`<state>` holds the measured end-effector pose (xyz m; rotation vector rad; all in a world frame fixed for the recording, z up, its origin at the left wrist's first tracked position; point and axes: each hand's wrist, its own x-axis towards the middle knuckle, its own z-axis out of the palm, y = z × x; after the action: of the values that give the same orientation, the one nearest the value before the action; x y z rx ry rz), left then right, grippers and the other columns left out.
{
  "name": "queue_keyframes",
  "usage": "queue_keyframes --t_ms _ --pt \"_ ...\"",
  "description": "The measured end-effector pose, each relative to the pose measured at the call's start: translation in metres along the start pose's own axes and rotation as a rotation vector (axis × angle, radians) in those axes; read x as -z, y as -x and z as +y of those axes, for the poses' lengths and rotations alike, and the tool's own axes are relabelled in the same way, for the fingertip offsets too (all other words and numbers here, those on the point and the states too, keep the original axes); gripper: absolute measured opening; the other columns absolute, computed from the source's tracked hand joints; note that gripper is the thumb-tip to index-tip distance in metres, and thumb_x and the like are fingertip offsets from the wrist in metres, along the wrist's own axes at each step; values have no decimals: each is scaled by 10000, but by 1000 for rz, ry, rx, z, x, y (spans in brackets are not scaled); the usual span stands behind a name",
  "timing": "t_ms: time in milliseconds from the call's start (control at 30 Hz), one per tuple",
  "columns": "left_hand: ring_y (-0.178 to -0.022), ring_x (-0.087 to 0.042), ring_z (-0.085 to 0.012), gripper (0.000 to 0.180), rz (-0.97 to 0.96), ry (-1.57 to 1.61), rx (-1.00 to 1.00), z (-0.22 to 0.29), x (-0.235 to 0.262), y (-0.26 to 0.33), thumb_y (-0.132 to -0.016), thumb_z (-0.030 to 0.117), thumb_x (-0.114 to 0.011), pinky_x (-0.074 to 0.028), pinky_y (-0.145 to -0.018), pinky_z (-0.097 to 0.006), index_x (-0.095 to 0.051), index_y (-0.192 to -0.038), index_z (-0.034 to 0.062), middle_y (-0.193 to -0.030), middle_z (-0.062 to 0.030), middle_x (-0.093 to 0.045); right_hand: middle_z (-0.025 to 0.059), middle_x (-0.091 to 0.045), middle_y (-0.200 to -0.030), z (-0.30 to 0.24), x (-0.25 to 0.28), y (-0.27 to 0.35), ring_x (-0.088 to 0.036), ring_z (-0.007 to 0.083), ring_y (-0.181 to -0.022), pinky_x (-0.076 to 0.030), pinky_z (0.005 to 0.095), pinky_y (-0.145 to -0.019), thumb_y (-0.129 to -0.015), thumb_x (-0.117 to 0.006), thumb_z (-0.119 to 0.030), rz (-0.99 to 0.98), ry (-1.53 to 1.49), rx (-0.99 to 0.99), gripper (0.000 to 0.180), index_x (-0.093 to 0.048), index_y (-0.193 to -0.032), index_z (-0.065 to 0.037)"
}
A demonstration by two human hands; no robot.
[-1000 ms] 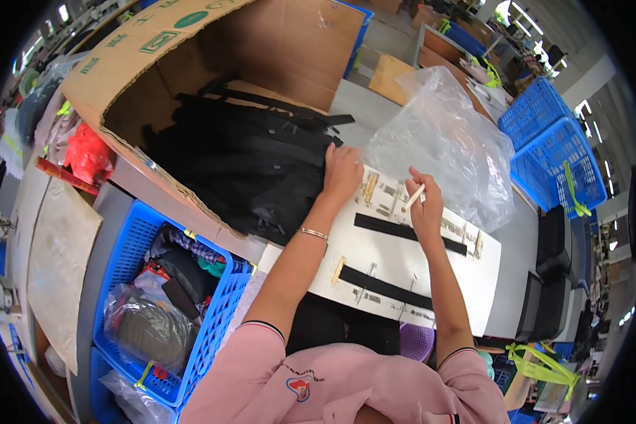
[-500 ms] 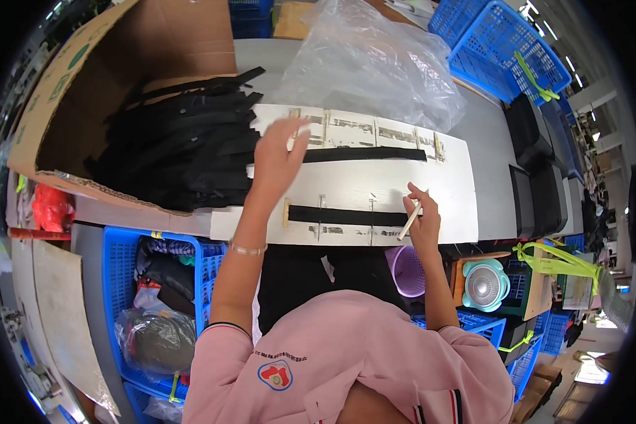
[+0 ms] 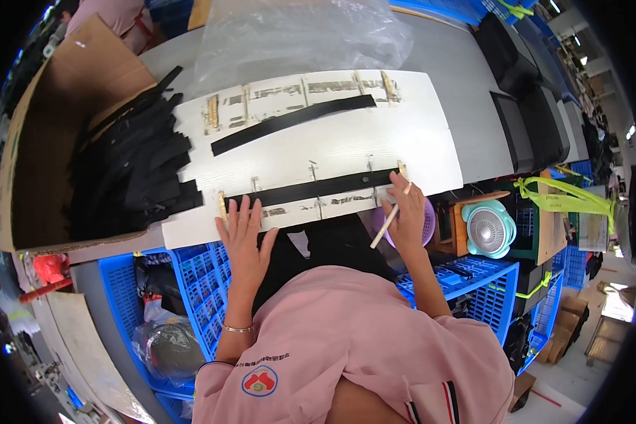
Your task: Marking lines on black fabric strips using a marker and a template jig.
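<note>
A white board [image 3: 346, 145] lies on the grey table with two long black strips on it. My left hand [image 3: 245, 237] rests flat, fingers spread, on the left end of the near black strip [image 3: 311, 189]. My right hand [image 3: 408, 215] pinches a thin pale stick [image 3: 389, 219] whose tip touches the strip's right end. The far black strip [image 3: 293, 120] lies slanted across the board's upper half, untouched.
A large cardboard box [image 3: 56, 127] full of black strips [image 3: 131, 166] stands at the left. Clear plastic bag [image 3: 297, 32] lies beyond the board. Blue crates [image 3: 198, 290] sit below the table edge, a small fan [image 3: 489, 230] at the right, black cases [image 3: 530, 106] farther right.
My left hand came down from the far side of the board onto the left end of the near strip. My right hand stayed at the strip's right end with the stick.
</note>
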<state>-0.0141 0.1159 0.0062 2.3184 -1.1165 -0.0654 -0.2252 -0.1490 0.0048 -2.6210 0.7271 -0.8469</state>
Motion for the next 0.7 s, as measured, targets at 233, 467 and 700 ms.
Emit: queue_keyframes --t_ms 233,467,700 --pt "-1516 -308 -344 572 -11 -81 35 -2 -2 0 -970 248 -673 -47 -1229 -602 -504 -1499 113 -1584 -121 -437 144 -647 -1346 6 -5 5 -567 331 -1303 -350 488 -1131 -889 -721 -111 -37 31 32 221 -625 -1075 -40" --pt "-1506 -332 -324 545 -3 -134 28 -5 0 -19 -998 319 -625 -27 -1205 -657 -507 -1490 115 -1575 -108 -446 135 -689 -1262 11 -2 -12 -600 311 -1258 -345 493 -1142 -901 -719 -116 -89 133 67 233 -626 -1097 -33" --pt "-1457 -387 -346 490 122 -100 -177 -50 -21 -135 -1012 375 -588 -74 -1169 -706 -571 -1411 92 -1518 -128 -499 137 -696 -1221 34 -29 -97 -632 320 -1173 -372 497 -1097 -949 -677 -126 -154 87 47 395 -588 -1321 -28"
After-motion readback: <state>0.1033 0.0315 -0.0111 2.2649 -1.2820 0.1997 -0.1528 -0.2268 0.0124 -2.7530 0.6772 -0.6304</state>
